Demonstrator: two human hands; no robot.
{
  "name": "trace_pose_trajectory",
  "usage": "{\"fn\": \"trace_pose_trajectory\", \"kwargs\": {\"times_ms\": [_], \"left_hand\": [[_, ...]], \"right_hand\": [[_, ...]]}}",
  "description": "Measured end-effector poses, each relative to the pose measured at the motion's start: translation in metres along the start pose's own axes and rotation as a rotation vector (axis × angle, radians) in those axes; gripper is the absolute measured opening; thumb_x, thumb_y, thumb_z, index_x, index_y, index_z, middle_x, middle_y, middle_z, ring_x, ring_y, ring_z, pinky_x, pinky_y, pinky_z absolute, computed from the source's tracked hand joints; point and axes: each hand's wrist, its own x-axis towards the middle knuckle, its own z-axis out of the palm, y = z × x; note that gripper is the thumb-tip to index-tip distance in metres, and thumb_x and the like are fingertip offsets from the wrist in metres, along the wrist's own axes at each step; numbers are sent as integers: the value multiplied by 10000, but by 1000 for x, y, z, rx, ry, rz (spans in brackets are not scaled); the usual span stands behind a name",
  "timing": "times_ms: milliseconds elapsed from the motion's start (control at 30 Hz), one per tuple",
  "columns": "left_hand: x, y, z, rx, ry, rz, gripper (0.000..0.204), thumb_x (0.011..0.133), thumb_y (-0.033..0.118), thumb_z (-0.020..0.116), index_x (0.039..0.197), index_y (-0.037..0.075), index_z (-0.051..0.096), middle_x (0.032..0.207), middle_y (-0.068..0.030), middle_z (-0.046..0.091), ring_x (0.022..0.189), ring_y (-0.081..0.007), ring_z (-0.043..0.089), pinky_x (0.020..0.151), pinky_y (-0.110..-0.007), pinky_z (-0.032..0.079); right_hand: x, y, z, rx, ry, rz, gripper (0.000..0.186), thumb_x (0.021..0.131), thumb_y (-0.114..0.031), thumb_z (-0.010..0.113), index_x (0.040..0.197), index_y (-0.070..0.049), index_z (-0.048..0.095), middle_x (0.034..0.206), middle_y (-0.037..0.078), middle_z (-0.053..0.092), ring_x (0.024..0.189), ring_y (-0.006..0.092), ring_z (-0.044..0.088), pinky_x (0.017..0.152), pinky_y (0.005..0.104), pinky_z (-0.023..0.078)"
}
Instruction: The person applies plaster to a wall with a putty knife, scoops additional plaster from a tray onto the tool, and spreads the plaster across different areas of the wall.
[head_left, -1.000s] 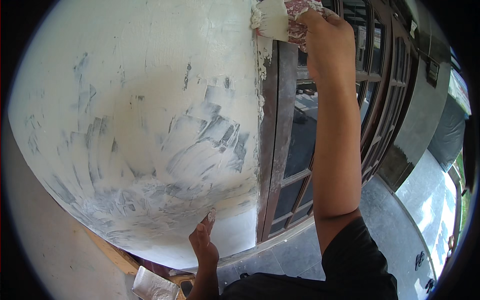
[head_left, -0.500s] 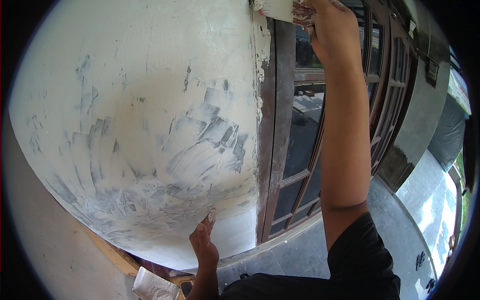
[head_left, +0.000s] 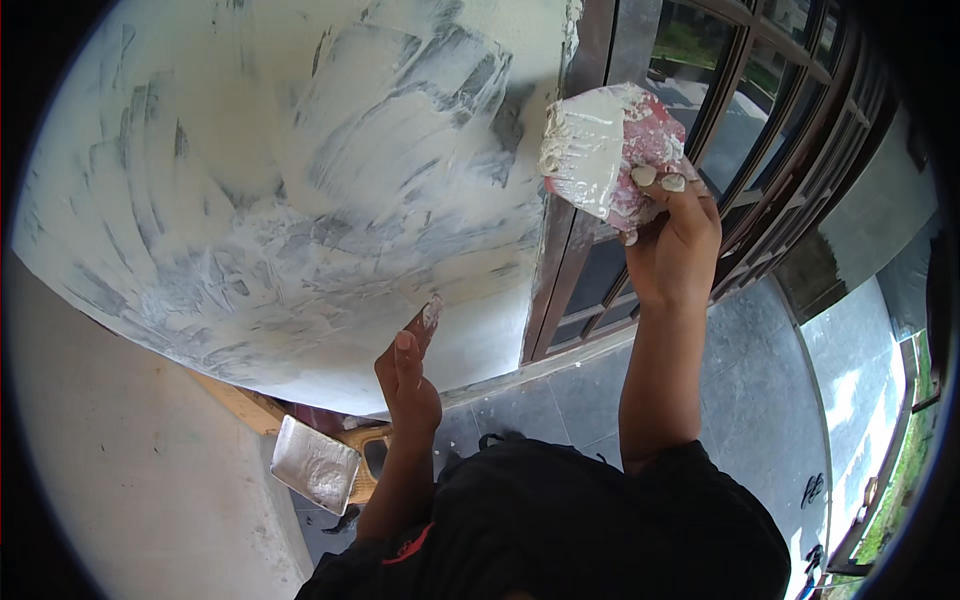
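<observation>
My right hand grips a red putty spreader with thumb and fingers. A thick load of white putty coats the spreader's broad end, held up in front of the window frame beside the wall's edge. Putty is smeared on the right fingertips too. Lower and to the left, my left hand has its fingers stretched out toward the wall, with white putty on the tip. No tool can be made out in it. The wall carries uneven white putty, with grey streaks showing through.
Below the left forearm, a metal tray with white putty rests by a yellowish stool or chair. Brown-framed glass windows stand right of the wall. Grey tiles cover the floor; sandals lie at far right.
My right hand has come down from the top edge with the spreader, whose putty-covered face now shows. The view has shifted lower. My left hand keeps nearly the same pose.
</observation>
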Motion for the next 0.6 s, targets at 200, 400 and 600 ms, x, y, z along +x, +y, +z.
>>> {"fn": "trace_pose_trajectory", "kwargs": {"times_ms": [200,400,600], "left_hand": [[-12,-35,-41,141,-5,-125,583,1012,363,344,1156,-159,557,1119,-231,626,1106,-293,581,1025,-403,405],[-15,-52,-87,220,-128,-256,565,1015,346,348,1136,-160,570,1086,-232,633,1070,-272,599,1004,-382,429],[-1,-41,-125,227,-274,-248,537,1012,316,356,1153,-160,560,1112,-234,626,1087,-273,593,1008,-381,433]], "right_hand": [[-111,94,-72,-138,188,233,323,835,31,532,1155,76,546,1020,139,656,916,217,665,751,323,563],[-190,142,-75,-213,387,421,365,867,22,417,1225,81,448,1077,178,610,926,258,659,774,396,589],[-189,172,-30,-294,472,183,316,887,23,375,1185,60,472,1034,140,611,886,199,642,805,347,564]]}}
